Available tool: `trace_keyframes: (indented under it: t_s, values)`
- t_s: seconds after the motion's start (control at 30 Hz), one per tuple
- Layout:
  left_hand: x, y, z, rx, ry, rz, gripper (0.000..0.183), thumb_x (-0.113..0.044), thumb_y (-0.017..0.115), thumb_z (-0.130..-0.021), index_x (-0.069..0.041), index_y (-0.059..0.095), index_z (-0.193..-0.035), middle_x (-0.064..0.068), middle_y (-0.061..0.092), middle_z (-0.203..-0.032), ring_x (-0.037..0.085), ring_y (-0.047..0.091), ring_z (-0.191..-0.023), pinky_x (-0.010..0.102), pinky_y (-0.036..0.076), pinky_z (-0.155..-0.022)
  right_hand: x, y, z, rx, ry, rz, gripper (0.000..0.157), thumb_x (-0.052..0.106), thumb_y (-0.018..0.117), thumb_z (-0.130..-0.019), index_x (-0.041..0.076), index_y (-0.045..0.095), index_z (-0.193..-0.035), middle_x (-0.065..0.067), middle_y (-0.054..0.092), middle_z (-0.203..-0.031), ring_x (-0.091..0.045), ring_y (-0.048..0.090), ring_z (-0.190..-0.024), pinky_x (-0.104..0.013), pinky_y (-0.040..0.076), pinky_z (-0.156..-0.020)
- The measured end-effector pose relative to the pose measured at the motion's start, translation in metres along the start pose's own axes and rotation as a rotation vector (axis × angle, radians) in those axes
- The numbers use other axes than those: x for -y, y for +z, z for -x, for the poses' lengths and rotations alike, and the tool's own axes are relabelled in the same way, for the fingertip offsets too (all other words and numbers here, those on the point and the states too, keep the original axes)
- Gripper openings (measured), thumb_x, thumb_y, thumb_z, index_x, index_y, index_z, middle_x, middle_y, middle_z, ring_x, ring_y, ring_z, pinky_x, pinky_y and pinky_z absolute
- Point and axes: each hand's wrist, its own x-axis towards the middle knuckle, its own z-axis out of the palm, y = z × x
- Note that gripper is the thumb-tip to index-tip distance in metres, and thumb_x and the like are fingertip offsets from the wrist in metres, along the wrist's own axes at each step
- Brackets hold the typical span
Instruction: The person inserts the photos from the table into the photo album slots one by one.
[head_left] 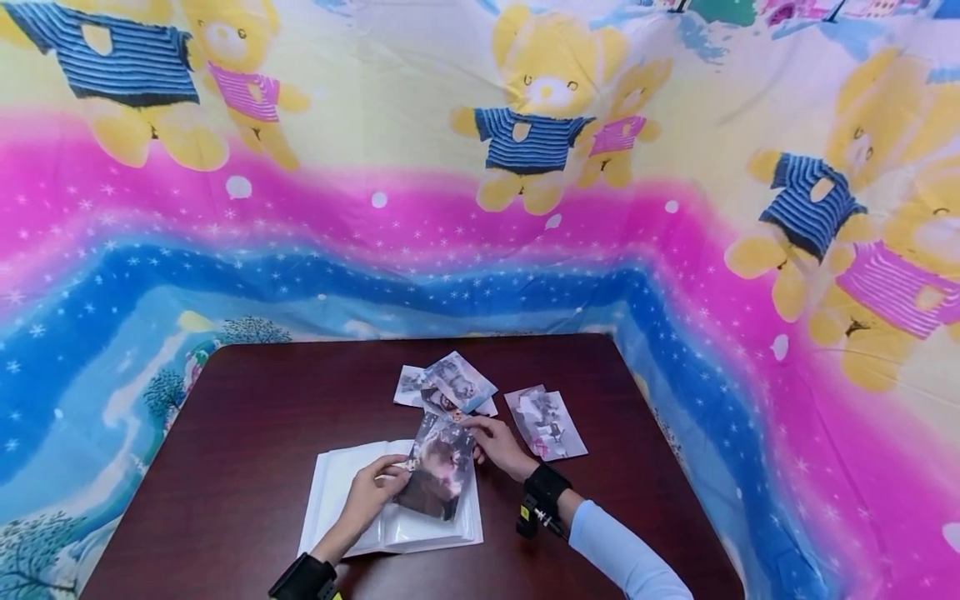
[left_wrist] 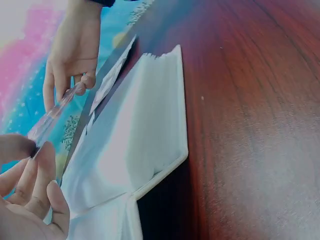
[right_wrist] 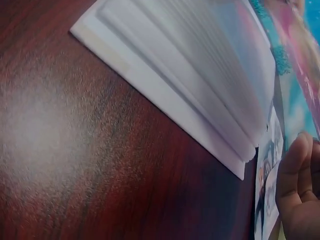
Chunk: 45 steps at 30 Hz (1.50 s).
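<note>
A glossy photo with a dark border and a pinkish middle is held tilted above an open white photo album. My left hand pinches its left edge between thumb and fingers. At the upper right corner, my right hand grips the same photo. In the left wrist view the photo appears nearly edge-on between both hands, raised over the album's blank pages. The right wrist view shows the album's thick stack of pages fanned beside the right hand.
Several loose photos lie overlapped beyond the album. Two more photos lie to the right, near the right hand. All rest on a dark wooden table, with a patterned teddy-bear cloth hanging behind and around it.
</note>
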Motion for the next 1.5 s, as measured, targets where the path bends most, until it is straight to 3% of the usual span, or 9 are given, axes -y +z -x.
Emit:
trace_keyframes:
  t_s: [0.1, 0.27, 0.5, 0.6, 0.73, 0.9, 1.0, 1.2, 1.5]
  values:
    - [-0.001, -0.003, -0.002, 0.005, 0.001, 0.014, 0.029, 0.001, 0.072, -0.086, 0.004, 0.068, -0.115, 0.013, 0.070, -0.089, 0.014, 0.063, -0.060, 0.020, 0.045, -0.053, -0.008, 0.002, -0.004, -0.011, -0.002, -0.022, 0.032, -0.002, 0.042, -0.104, -0.013, 0.051, -0.133, -0.025, 0.059, -0.099, -0.045, 0.058, -0.070, -0.062, 0.053, -0.066]
    - [-0.004, -0.007, -0.008, -0.061, 0.051, -0.042, 0.029, 0.000, 0.072, -0.087, 0.002, 0.067, -0.116, 0.014, 0.070, -0.092, 0.011, 0.063, -0.062, 0.021, 0.045, -0.052, -0.020, 0.009, -0.010, -0.056, 0.078, -0.179, 0.045, 0.011, 0.053, -0.103, -0.010, 0.039, -0.139, -0.011, 0.065, -0.089, -0.016, 0.063, -0.068, -0.037, 0.058, -0.064]
    - [-0.012, -0.009, -0.015, -0.127, 0.162, -0.065, 0.027, 0.002, 0.070, -0.089, 0.005, 0.065, -0.115, 0.018, 0.071, -0.092, 0.015, 0.065, -0.063, 0.020, 0.044, -0.051, -0.016, 0.026, -0.010, -0.008, 0.084, -0.251, 0.026, 0.000, 0.060, -0.096, -0.016, 0.052, -0.114, -0.002, 0.068, -0.085, -0.010, 0.063, -0.068, -0.027, 0.056, -0.063]
    - [-0.003, -0.009, -0.017, -0.186, 0.269, -0.218, 0.025, -0.001, 0.070, -0.089, 0.002, 0.064, -0.113, 0.012, 0.068, -0.089, 0.013, 0.063, -0.068, 0.022, 0.047, -0.057, -0.013, 0.029, -0.016, -0.022, 0.060, -0.236, 0.023, -0.002, 0.060, -0.096, -0.018, 0.052, -0.109, -0.003, 0.066, -0.082, -0.010, 0.063, -0.066, -0.033, 0.059, -0.065]
    - [0.005, -0.009, -0.015, -0.236, 0.474, -0.572, 0.021, -0.004, 0.073, -0.086, -0.001, 0.063, -0.104, 0.006, 0.056, -0.083, 0.018, 0.054, -0.072, 0.030, 0.044, -0.061, -0.008, 0.025, -0.032, -0.063, 0.047, -0.215, 0.018, -0.001, 0.060, -0.097, -0.015, 0.051, -0.104, -0.003, 0.063, -0.080, -0.012, 0.063, -0.066, -0.046, 0.059, -0.071]
    - [0.010, -0.004, -0.015, -0.086, 0.729, -0.893, 0.021, -0.014, 0.079, -0.081, -0.009, 0.066, -0.097, 0.004, 0.056, -0.085, 0.023, 0.055, -0.077, 0.038, 0.043, -0.061, 0.001, 0.016, -0.053, -0.106, 0.006, -0.185, 0.016, 0.001, 0.058, -0.099, -0.012, 0.050, -0.099, -0.014, 0.061, -0.080, -0.018, 0.063, -0.065, -0.043, 0.060, -0.069]
    - [0.014, 0.002, -0.018, 0.010, 0.804, -1.004, 0.025, -0.023, 0.078, -0.082, -0.010, 0.067, -0.102, 0.008, 0.062, -0.095, 0.028, 0.060, -0.088, 0.043, 0.048, -0.069, 0.007, 0.012, -0.061, -0.133, -0.031, -0.160, 0.016, -0.003, 0.056, -0.099, -0.016, 0.048, -0.097, -0.029, 0.059, -0.081, -0.031, 0.064, -0.066, -0.048, 0.059, -0.068]
    - [0.021, 0.013, -0.028, 0.132, 0.783, -1.094, 0.040, -0.030, 0.075, -0.086, -0.005, 0.067, -0.117, 0.025, 0.059, -0.127, 0.041, 0.054, -0.121, 0.057, 0.043, -0.097, 0.016, 0.015, -0.066, -0.193, -0.045, -0.171, 0.018, -0.010, 0.053, -0.097, -0.023, 0.041, -0.095, -0.047, 0.052, -0.088, -0.063, 0.058, -0.079, -0.069, 0.048, -0.075]
    - [0.028, 0.018, -0.026, 0.174, 0.724, -1.144, 0.041, -0.034, 0.069, -0.090, -0.006, 0.067, -0.119, 0.026, 0.057, -0.130, 0.043, 0.051, -0.125, 0.060, 0.038, -0.102, 0.008, 0.027, -0.072, -0.225, -0.031, -0.157, 0.021, -0.011, 0.055, -0.095, -0.026, 0.040, -0.093, -0.049, 0.053, -0.088, -0.061, 0.060, -0.078, -0.067, 0.051, -0.076]
